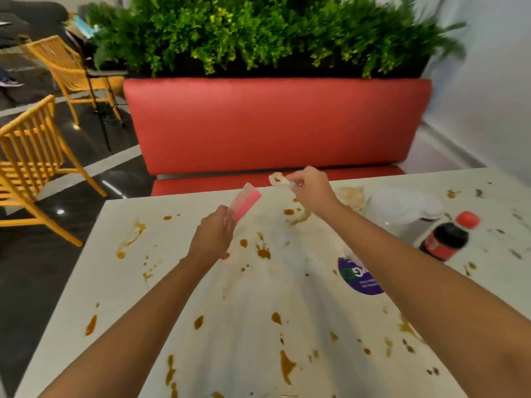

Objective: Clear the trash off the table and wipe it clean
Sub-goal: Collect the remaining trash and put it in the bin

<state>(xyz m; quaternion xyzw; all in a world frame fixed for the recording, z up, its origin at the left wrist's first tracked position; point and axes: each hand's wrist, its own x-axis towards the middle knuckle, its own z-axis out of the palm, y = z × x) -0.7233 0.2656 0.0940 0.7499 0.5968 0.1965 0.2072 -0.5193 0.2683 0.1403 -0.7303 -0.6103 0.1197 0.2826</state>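
Trash wrapper point(245, 201), pink and flimsy, sits gripped in the left hand point(212, 239) above the sauce-stained bench point(244, 311). Fingers point(294, 176) of the right hand point(311, 193) pinch a crumpled scrap point(277, 179) at the far edge. Both look weightless and soft, so an edge pinch should do.

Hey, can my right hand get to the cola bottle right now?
Probably, path-wise: the cola bottle sits uncovered just right of that forearm, nothing between. But the right hand pinches a pale scrap, so it isn't free to grip.
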